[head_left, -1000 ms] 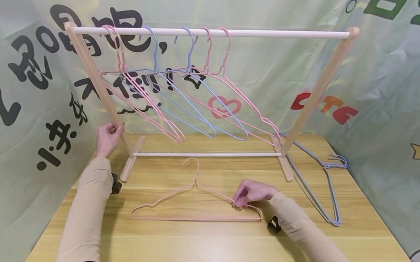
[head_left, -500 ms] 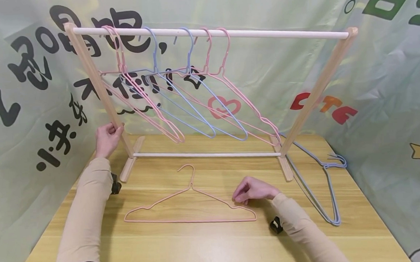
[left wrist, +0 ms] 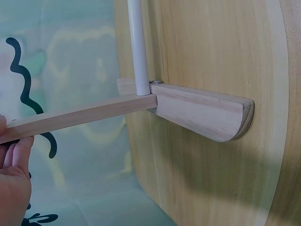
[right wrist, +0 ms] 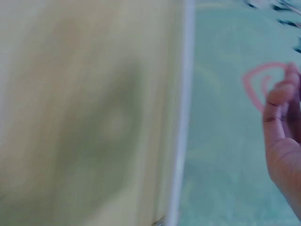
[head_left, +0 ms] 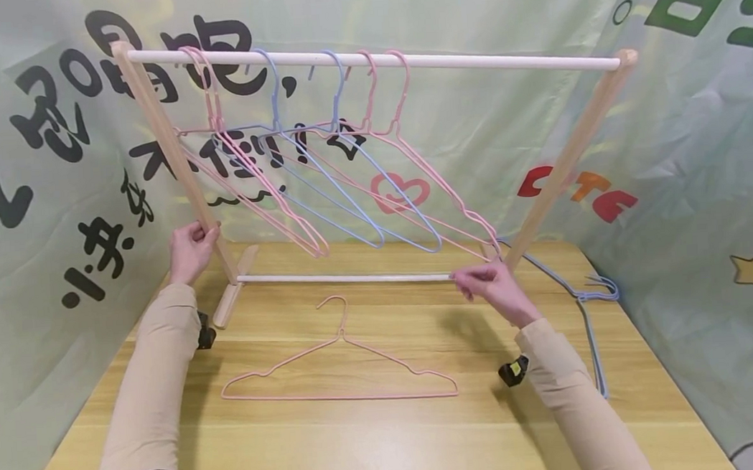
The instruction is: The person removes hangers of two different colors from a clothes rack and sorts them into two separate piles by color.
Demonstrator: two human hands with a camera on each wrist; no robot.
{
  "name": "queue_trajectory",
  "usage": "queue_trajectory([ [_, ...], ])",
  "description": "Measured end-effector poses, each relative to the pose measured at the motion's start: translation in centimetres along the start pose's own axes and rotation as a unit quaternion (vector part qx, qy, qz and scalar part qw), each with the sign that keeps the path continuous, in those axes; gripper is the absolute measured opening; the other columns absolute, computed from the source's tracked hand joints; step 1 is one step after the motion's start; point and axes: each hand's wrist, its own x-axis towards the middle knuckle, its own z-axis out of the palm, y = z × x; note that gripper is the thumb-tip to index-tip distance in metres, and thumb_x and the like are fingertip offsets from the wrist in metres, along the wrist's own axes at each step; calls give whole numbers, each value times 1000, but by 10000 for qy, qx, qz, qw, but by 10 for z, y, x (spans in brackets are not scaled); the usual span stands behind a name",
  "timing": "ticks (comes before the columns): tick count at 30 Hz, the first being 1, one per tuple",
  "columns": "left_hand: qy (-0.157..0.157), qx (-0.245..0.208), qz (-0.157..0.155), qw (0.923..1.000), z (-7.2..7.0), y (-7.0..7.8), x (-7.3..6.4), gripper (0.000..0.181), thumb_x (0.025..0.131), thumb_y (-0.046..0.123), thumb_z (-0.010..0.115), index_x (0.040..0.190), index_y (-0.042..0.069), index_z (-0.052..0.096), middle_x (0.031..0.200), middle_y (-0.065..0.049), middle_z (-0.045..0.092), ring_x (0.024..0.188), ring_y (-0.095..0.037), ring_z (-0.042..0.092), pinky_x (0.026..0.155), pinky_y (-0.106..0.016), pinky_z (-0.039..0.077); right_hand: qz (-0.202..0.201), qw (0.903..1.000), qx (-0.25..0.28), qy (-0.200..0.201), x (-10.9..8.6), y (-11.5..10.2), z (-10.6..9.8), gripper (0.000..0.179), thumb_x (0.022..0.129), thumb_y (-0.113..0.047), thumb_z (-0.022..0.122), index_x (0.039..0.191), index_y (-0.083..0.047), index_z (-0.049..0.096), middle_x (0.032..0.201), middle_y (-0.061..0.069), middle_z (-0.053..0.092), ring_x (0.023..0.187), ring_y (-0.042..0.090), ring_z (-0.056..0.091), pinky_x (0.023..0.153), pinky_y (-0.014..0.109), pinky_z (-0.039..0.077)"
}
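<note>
My left hand pinches the left wooden post of a clothes rack, low down. In the left wrist view, thumb and fingers hold that post above its foot. The right hand is raised in front of the rack's lower right end, fingers loosely bent. Nothing shows between its fingers in the right wrist view, where the hand is at the right edge. On the table lies a pink clothes hanger, hook pointing towards the rack. Several pink and blue hangers hang from the white top rail.
More blue hangers lie on the table's right side, partly hidden by the right arm. A white lower bar joins the rack's feet, its right end behind my right hand. Printed cloth surrounds the wooden table.
My right hand has let go of the pink hanger, then risen to the right towards the rack. The hanger has shifted slightly left and lies flat. The left hand stays on the post.
</note>
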Motion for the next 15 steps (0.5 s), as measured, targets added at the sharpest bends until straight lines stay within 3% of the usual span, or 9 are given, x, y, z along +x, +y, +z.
queue_trajectory([
  [2, 4, 16, 4, 10000, -1, 0, 0, 39, 102, 21, 54, 129, -6, 64, 127, -27, 66, 119, -36, 65, 104, -39, 54, -405, 9934, 1028, 319, 6, -11, -1, 20, 100, -2, 58, 106, 9, 73, 79, -3, 72, 69, 8, 60, 63, 19, 52],
  [4, -5, -7, 15, 10000, -1, 0, -1, 39, 102, 21, 54, 129, -6, 64, 127, -27, 66, 119, -37, 65, 104, -40, 54, -754, 9753, 2011, 511, 12, -24, -1, 18, 99, -1, 59, 98, 3, 77, 80, 2, 73, 69, 10, 61, 61, 18, 51],
  [6, -10, -19, 29, 10000, -1, -1, -2, 40, 103, 21, 53, 129, -6, 63, 127, -27, 66, 121, -40, 63, 105, -43, 53, -990, 9587, 2597, 599, 16, -37, 0, 18, 98, -5, 62, 92, -2, 78, 80, 4, 74, 68, 11, 63, 60, 18, 50],
  [7, -15, -36, 27, 10000, -1, -1, -2, 40, 103, 21, 53, 129, -7, 63, 127, -27, 66, 121, -40, 63, 105, -43, 53, -1086, 9522, 2790, 605, 17, -43, 0, 18, 98, -6, 62, 91, -2, 78, 80, 5, 74, 67, 11, 63, 60, 19, 50],
  [10, -24, -64, 9, 10000, -1, -1, -2, 40, 103, 22, 53, 130, -6, 63, 128, -27, 65, 120, -40, 63, 105, -43, 53, -1183, 9452, 3004, 484, 21, -58, 0, 24, 100, -16, 61, 92, -1, 78, 79, 5, 74, 66, 11, 61, 61, 19, 50],
  [15, -15, -8, -2, 10000, -1, 0, -1, 41, 103, 24, 54, 129, -5, 64, 127, -26, 66, 119, -37, 64, 103, -40, 55, -1228, 9484, 2923, -67, 23, -69, 0, 33, 105, -19, 52, 94, -2, 78, 79, 2, 71, 66, 13, 55, 65, 21, 48],
])
